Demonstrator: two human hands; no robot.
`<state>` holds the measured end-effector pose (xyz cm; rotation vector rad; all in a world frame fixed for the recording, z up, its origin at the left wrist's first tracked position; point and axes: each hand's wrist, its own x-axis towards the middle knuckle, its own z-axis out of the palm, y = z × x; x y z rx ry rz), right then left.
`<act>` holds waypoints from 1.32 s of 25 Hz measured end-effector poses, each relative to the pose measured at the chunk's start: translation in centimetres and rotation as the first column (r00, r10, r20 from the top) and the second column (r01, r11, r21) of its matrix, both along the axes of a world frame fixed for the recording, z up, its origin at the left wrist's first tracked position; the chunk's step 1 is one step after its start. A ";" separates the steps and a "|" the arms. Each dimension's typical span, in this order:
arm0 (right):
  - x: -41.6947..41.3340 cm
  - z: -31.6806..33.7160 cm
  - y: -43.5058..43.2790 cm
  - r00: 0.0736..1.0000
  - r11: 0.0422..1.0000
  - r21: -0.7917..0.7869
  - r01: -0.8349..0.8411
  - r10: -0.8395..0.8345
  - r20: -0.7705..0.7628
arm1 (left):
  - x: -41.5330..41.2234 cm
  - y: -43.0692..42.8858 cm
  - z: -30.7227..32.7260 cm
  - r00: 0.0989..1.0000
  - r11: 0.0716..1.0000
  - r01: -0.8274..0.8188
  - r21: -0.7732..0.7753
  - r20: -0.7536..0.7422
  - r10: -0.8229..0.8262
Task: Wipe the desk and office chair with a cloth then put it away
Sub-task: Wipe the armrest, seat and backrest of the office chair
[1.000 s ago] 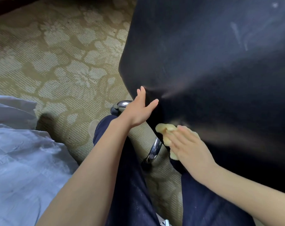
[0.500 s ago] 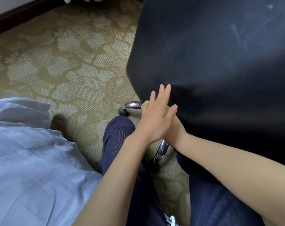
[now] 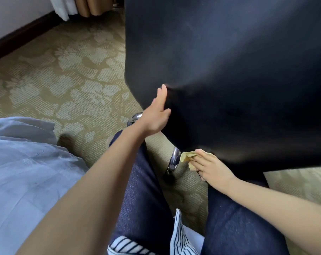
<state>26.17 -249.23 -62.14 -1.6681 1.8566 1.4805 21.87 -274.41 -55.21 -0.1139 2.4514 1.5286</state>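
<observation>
Nearest the camera are the person's dark blue trousers (image 3: 146, 199) and the hem of a striped shirt (image 3: 176, 238), with pale blue bedding (image 3: 27, 172) bunched at the near left. Both bare forearms reach forward from there toward the office chair.

The right hand (image 3: 213, 167) lies low at the bottom edge of the black chair back (image 3: 229, 80), fingers laid fairly straight over the yellow cloth (image 3: 188, 157) and pressing it to the fabric; whether the thumb hooks the cloth from underneath cannot be told. The flat hand probably spreads pressure so the cloth drags over the surface rather than bunching.

A little farther and to the left, the left hand (image 3: 157, 115) rests open against the side edge of the chair back, fingers straight and holding nothing. It looks placed to steady the chair, which would otherwise swivel under the wiping.

Between the hands, a chrome chair leg (image 3: 173, 161) shows. Beyond lies patterned carpet (image 3: 64, 80), then a dark skirting board (image 3: 21, 37) and curtains (image 3: 78, 6) at the far wall.
</observation>
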 end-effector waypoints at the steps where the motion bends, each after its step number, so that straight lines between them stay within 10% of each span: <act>1: 0.2 1.1 0.8 0.999 0.998 -0.062 0.033 -0.034 -0.003 | 0.2 0.1 0.3 1.000 1.000 -0.015 -0.023 0.002 0.016; 6: 2.4 7.5 5.1 0.957 0.851 -0.525 -0.011 -0.143 -0.252 | 1.9 2.3 2.8 0.998 0.984 -0.039 -0.177 -0.047 0.031; 12: 3.5 15.0 6.5 0.893 0.831 -0.556 -0.003 -0.248 -0.376 | 4.3 5.0 6.9 0.912 0.959 -0.105 -0.264 -0.411 -0.013; 20: -1.3 18.6 -2.8 0.754 0.362 -0.887 -0.285 -0.487 -0.441 | 4.0 4.4 12.1 0.766 0.921 -0.225 -0.319 -0.642 -0.036; 33: 1.3 7.8 0.4 0.907 0.503 -0.864 0.007 -0.366 -0.207 | 5.9 10.2 13.4 0.827 0.958 -0.045 -0.284 -0.548 -0.123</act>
